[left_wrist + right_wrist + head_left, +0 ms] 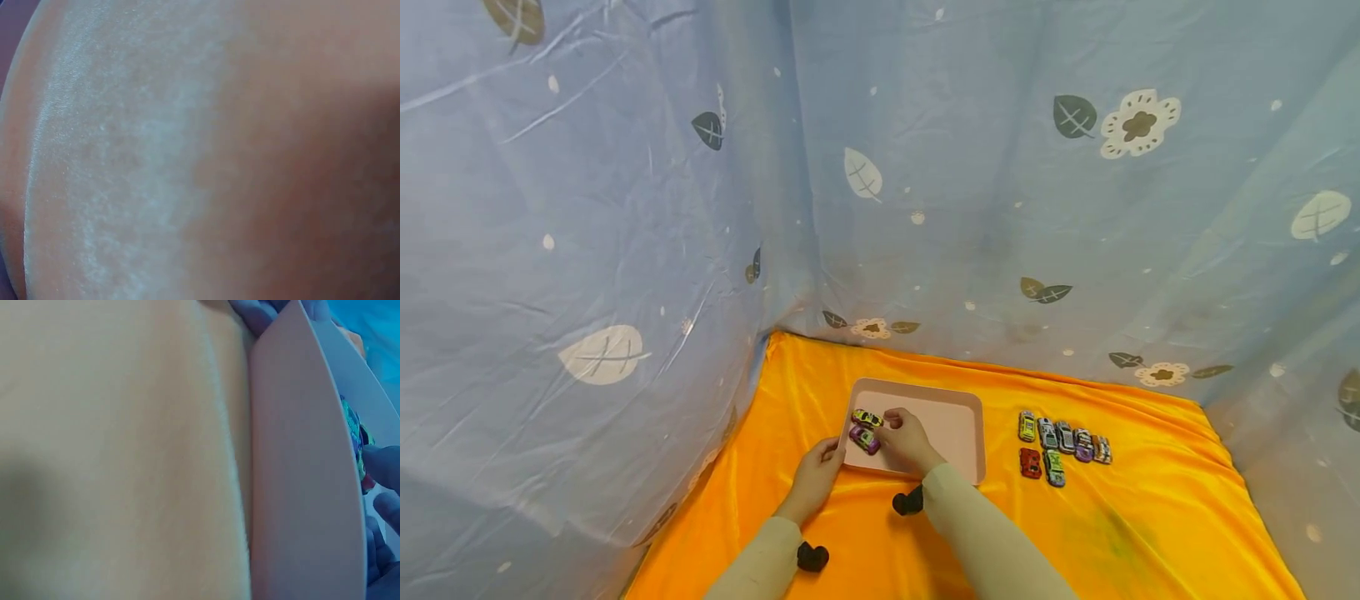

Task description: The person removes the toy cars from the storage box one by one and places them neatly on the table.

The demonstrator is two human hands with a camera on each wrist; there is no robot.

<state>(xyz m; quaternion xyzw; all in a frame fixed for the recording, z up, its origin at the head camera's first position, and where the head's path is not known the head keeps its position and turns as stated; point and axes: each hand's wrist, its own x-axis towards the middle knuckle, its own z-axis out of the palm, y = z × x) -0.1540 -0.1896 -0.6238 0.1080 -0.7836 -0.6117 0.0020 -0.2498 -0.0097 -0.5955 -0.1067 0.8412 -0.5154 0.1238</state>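
My left hand [817,479] holds the left front corner of a shallow pale pink tray [951,396]. Inside the tray, at its left end, a yellow toy car [867,417] lies beside a purple and green toy car [864,439]. Over the tray is my right hand [912,442], thumb and forefinger spread apart just right of the two cars, one digit at or touching the purple one. In the right wrist view the fingertips [382,467] show beyond the tray wall [300,469], close to a toy car [356,434]. Only blurred close surfaces fill the left wrist view.
Right of the tray, several toy cars stand in two rows on the orange cloth, among them a red one [1030,463], a green one [1055,468] and a yellow one [1027,426]. Blue-grey patterned curtains [940,250] enclose the cloth-covered surface [1000,533].
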